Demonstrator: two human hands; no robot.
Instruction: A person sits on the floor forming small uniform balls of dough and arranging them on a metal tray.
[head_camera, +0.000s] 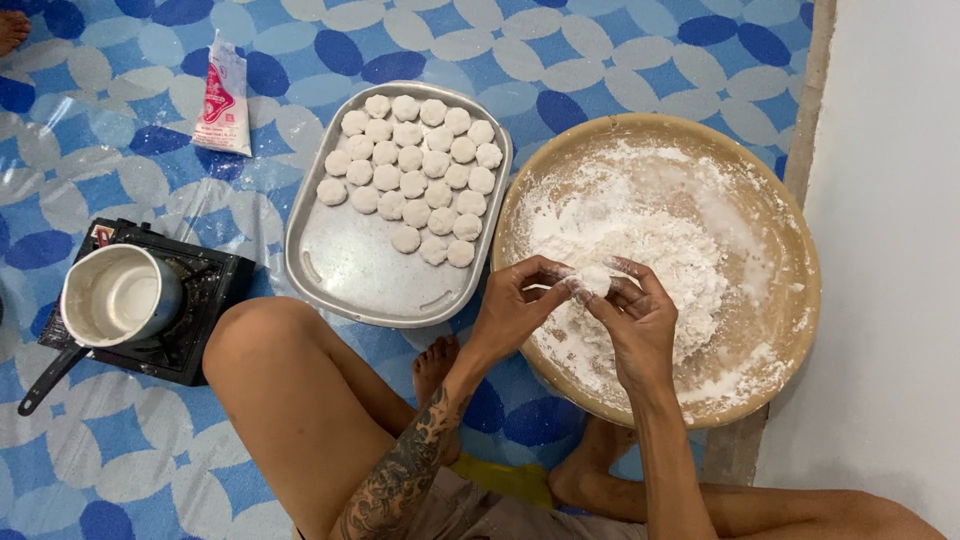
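Observation:
My left hand (518, 302) and my right hand (636, 318) meet over the near side of a wide round wooden tray (800, 300) heaped with white flour. Between the fingertips of both hands sits a small white dough piece (594, 279). Left of the wooden tray lies a metal tray (350, 270) holding several flattened white dough rounds (415, 180) in rows at its far end. My bare knee and feet show below the hands.
A white saucepan (120, 295) with a black handle stands on a small black stove (195, 300) at the left. A white and red packet (224, 100) lies farther back on the blue patterned mat. A white wall runs along the right.

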